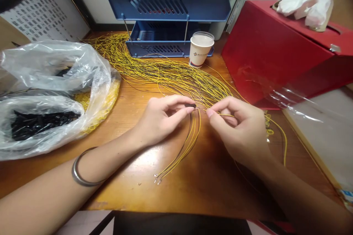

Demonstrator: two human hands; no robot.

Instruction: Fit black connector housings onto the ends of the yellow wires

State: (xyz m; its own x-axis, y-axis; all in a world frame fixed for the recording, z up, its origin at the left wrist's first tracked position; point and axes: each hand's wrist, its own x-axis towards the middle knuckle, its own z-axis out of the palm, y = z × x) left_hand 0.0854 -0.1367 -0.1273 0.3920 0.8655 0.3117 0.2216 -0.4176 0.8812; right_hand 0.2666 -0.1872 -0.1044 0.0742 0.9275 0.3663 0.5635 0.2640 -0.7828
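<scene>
Bangled left forearm [59, 191] nearest, the left hand [161, 119] pinches a black connector housing [190, 105] over the wooden table [124, 191]; several thin wires [198, 134] dangle below, seemingly fitted; the right hand [241, 128] pinches another wire [225, 115] just beside it, apparently not yet inserted; behind, a loose wire bundle [171, 71] looks unworked

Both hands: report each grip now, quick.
Left hand: closed, holding a small black piece between thumb and fingers.
Right hand: closed, pinching a yellow wire near its end.

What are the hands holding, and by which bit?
Left hand: a small black piece, by its sides. Right hand: a yellow wire, near its tip.
</scene>
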